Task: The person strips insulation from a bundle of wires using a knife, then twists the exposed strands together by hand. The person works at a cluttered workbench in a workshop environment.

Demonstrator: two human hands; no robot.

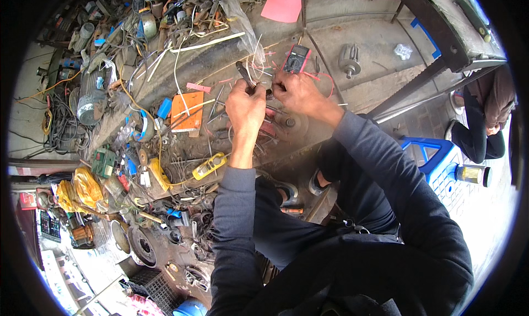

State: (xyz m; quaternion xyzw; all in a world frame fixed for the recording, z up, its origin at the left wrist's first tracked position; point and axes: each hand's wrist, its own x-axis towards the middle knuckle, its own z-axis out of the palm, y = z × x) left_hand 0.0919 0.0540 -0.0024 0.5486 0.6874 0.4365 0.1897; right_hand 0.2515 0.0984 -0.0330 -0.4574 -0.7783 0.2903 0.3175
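My left hand (246, 107) is closed, its thumb and fingers pressed on a dark rod-like piece (241, 69) that sticks up past the fingertips. Thin white wires (255, 68) loop up at the same spot. Close beside it on the right, my right hand (300, 94) is closed too, fingers curled in a pinch; what it holds is hidden. Just beyond the right hand lies a red-and-black multimeter (297, 57), with a red test lead (332, 83) curving off it. Scattered wire scraps and small parts lie under and around both hands.
An orange card (187, 112) and a yellow clamp meter (210, 166) lie left of my arms. Motors and scrap heap up at far left, including a grey motor (91, 98). A metal rotor (349, 61) stands beyond; a blue stool (435, 161) and another person (479, 112) are at right.
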